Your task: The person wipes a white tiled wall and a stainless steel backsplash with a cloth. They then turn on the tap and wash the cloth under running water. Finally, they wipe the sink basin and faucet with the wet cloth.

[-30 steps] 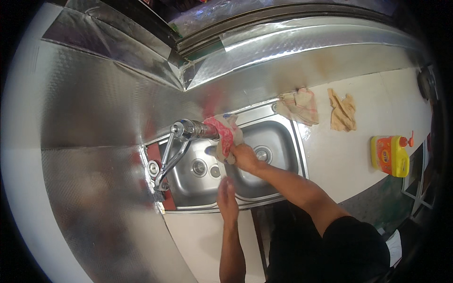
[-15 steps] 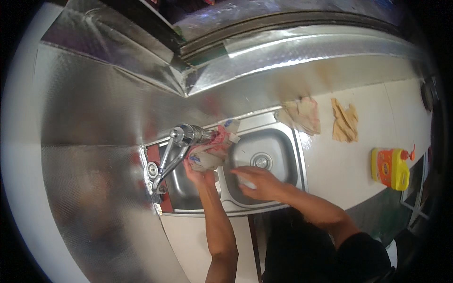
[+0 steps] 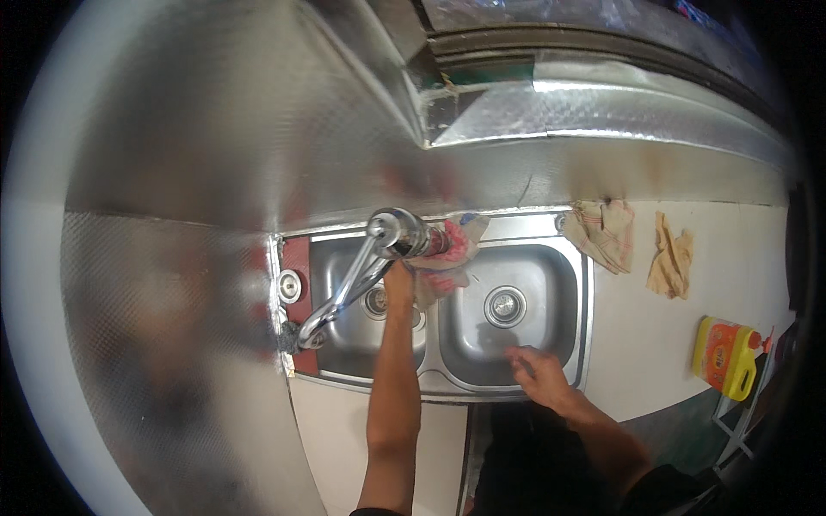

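Passable over the middle and back right corner of the right basin (image 3: 551,288); obstructed near its front edge by the right hand (image 3: 542,377), over the left basin (image 3: 348,346) by chrome faucet (image 3: 397,232) and left forearm (image 3: 394,387), at the divider's (image 3: 433,348) back end by bunched cloth (image 3: 452,256).

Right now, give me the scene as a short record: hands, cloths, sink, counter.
Left hand: at the pink-and-grey cloth, beside the faucet; fingers hidden, grip unclear
Right hand: empty, fingers loosely curled, over the right basin's near edge
Pink-and-grey cloth: bunched at the faucet
Checked cloth: across the sink's far right corner
Sink: two basins, each with a drain
Counter: tan cloth, yellow bottle
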Tool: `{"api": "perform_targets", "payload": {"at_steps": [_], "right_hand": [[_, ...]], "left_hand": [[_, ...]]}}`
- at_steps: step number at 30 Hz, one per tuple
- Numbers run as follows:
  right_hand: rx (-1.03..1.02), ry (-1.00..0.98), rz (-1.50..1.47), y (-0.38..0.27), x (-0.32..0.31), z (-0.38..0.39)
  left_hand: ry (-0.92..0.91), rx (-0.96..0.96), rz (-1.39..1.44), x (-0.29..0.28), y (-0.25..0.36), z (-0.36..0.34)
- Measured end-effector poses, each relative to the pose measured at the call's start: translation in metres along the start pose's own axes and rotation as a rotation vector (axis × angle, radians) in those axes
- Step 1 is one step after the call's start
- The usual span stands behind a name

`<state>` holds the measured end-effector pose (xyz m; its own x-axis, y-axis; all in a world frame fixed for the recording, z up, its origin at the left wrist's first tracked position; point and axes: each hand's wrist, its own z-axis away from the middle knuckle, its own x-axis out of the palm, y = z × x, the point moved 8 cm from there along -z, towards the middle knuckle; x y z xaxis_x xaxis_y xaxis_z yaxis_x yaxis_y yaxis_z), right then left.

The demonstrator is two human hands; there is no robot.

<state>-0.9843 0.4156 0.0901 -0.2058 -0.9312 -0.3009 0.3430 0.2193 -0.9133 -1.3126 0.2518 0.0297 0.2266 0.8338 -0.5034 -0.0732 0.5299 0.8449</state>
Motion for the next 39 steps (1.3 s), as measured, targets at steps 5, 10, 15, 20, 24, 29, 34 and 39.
{"api": "perform_targets", "payload": {"at_steps": [5, 10, 15, 20, 24, 29, 34, 39], "right_hand": [[0.017, -0.022, -0.103, -0.051, 0.007, -0.011], [-0.373, 0.076, 0.164, -0.128, 0.010, -0.054], [-0.311, 0.067, -0.107, -0.149, 0.025, -0.084], [-0.421, 0.263, -0.281, -0.225, 0.018, -0.098], [-0.568, 0.301, -0.123, -0.247, 0.036, -0.117], [-0.228, 0.150, -0.165, -0.191, 0.043, -0.118], [-0.084, 0.120, -0.381, -0.128, 0.038, -0.096], [0.001, -0.007, -0.398, -0.139, 0.042, -0.082]], "left_hand": [[0.021, -0.109, 0.338, -0.007, 0.002, 0.076], [-0.046, -0.336, 1.010, -0.014, 0.067, 0.146], [-0.203, -0.094, 0.751, -0.056, 0.111, 0.151], [-0.094, -0.077, 1.051, -0.082, 0.119, 0.145], [-0.142, -0.185, 1.250, -0.068, 0.095, 0.119], [-0.082, -0.346, 1.357, -0.062, 0.075, 0.114], [-0.058, -0.356, 1.665, -0.054, 0.055, 0.111], [-0.109, -0.060, 1.846, -0.099, 0.030, 0.091]]}}
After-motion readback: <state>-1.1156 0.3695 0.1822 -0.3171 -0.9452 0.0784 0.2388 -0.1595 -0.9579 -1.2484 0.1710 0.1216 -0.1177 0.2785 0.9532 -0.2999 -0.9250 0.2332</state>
